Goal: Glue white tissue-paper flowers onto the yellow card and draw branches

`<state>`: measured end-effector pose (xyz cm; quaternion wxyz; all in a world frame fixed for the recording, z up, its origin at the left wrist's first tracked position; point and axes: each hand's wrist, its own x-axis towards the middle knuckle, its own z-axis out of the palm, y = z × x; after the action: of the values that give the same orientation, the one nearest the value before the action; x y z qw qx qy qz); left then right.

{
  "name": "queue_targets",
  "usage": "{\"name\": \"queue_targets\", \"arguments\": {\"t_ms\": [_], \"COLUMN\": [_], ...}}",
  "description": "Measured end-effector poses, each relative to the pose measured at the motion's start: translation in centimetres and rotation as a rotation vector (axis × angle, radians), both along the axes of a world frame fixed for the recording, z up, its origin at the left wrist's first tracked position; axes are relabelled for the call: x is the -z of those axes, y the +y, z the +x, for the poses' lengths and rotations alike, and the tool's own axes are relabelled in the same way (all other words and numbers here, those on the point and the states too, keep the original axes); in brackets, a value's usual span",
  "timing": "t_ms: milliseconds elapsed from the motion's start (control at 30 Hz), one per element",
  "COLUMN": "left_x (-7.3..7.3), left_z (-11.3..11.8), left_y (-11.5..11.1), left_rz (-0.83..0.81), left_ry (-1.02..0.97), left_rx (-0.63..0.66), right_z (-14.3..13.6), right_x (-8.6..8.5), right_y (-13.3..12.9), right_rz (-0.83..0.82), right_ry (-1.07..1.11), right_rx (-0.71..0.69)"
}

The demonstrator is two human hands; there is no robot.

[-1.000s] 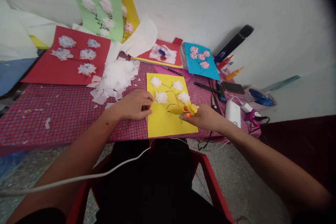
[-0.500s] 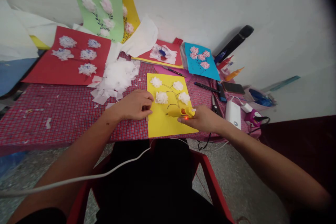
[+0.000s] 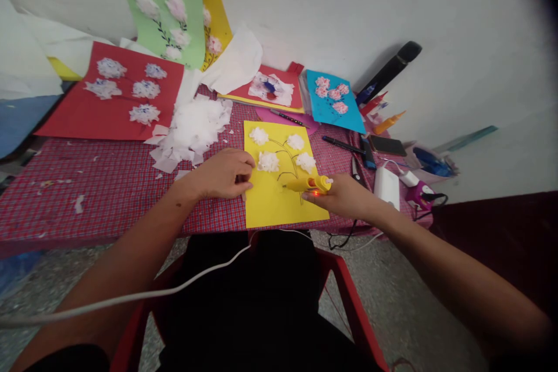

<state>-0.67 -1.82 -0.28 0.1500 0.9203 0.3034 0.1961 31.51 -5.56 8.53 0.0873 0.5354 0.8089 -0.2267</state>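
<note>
Head view: my right hand (image 3: 344,196) has its fingers closed round a yellow glue gun (image 3: 308,184), red light lit, nozzle over the yellow sheet (image 3: 270,206). The sheet lies on the checked cloth (image 3: 113,186), bearing 4 white paper flowers (image 3: 268,161) and drawn stems. My left hand (image 3: 226,174) rests at the sheet's left edge, fingers curled, thumb and index slightly apart; I cannot tell whether they grip anything. White paper pile (image 3: 196,128): beyond my left hand.
</note>
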Motion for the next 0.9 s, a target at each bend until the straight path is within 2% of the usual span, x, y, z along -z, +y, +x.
{"name": "queue_targets", "arguments": {"t_ms": [300, 633, 900], "left_x": [0.1, -0.1, 0.3], "left_z": [0.0, 0.1, 0.0], "left_y": [0.0, 0.0, 0.1], "left_rz": [-0.004, 0.002, 0.007], "left_ry": [0.001, -0.009, -0.013], "left_rx": [0.001, 0.005, 0.009], "right_z": [1.1, 0.7, 0.3], "right_x": [0.5, -0.4, -0.1], "right_y": [-0.6, -1.7, -1.8], "right_rz": [0.019, -0.065, -0.036], "right_ry": [0.019, 0.078, 0.06], "right_rx": [-0.009, 0.057, -0.024]}}
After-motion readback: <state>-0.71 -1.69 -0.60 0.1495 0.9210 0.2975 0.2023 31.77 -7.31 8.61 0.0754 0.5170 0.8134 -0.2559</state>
